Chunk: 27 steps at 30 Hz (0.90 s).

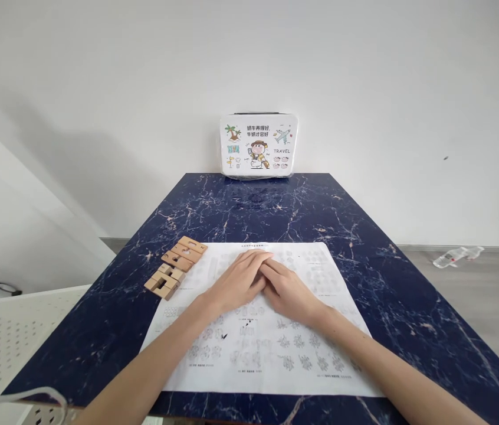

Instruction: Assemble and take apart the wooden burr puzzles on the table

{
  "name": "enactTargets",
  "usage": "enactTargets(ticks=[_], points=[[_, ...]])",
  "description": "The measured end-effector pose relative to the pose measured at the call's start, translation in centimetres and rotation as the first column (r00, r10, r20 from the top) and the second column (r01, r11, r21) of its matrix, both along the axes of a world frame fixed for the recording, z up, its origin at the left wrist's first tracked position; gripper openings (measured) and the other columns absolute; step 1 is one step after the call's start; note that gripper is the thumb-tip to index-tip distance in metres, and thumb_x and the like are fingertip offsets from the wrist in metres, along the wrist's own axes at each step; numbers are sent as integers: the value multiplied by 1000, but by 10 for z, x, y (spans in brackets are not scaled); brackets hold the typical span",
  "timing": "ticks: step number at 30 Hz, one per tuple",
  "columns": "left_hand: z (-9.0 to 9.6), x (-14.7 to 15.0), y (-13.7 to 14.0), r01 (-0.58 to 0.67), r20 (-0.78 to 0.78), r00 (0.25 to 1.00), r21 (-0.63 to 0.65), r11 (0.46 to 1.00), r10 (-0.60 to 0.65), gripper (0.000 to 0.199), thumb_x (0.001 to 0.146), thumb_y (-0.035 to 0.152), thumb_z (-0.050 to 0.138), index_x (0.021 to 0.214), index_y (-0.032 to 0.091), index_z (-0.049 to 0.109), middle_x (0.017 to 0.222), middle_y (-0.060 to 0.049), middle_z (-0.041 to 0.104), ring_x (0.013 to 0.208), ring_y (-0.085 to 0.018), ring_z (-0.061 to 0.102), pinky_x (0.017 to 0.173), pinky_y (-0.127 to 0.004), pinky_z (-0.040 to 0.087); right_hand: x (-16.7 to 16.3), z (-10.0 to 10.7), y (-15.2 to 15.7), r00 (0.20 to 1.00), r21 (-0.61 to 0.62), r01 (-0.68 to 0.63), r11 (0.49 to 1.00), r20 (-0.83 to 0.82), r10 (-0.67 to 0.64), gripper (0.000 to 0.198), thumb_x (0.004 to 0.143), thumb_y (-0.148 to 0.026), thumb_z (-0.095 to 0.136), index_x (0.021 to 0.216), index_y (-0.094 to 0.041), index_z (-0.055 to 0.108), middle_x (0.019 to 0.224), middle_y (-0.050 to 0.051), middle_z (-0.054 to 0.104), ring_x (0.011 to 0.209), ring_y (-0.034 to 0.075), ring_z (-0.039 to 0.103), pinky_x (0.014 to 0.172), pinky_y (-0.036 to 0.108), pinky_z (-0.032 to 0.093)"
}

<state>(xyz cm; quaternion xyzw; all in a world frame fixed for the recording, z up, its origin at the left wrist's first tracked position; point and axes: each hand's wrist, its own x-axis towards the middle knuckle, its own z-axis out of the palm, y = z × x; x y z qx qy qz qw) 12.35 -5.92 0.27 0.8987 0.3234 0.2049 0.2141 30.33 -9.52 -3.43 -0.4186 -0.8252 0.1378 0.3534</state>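
My left hand (240, 280) and my right hand (288, 293) meet over the upper middle of a large white sheet (276, 382) printed with rows of small grey line diagrams. Their fingers are stretched out and overlap at the tips, the left fingers lying over the right ones. Whether anything lies beneath them is hidden. Left of the left hand, at the sheet's left edge, are flat wooden puzzle pieces (183, 257) with cut-out holes. Just below these, notched wooden blocks (160, 285) lie grouped together. Neither hand touches the wood.
Sheet and wood lie on a dark blue marbled table (258, 215). A white case (243, 168) with cartoon pictures stands at its far end against the wall. A perforated white chair (6, 330) and a white cable (23, 394) are at the left; a clear plastic bottle (448, 257) lies on the floor at right.
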Motion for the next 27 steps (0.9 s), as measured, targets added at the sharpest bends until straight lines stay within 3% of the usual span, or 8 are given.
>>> enactTargets(ticks=[7, 27], points=[[-3, -6, -10, -45, -1, 999, -28, 999, 45, 39, 107, 29, 40, 145, 23, 48, 148, -12, 60, 139, -29, 56, 116, -52, 47, -3, 5, -5, 1000, -17, -11, 1000, -15, 11, 26, 94, -8, 43, 108, -21, 60, 107, 11, 66, 96, 26, 66, 82, 44, 59], [-3, -4, -9, -49, 2, 999, 7, 999, 49, 37, 103, 17, 40, 138, 21, 51, 140, -11, 65, 131, -26, 61, 114, -49, 51, -5, 6, -6, 1000, -16, -16, 1000, -19, 15, 30, 93, -5, 44, 111, -21, 62, 111, 10, 67, 98, 24, 67, 83, 42, 60]])
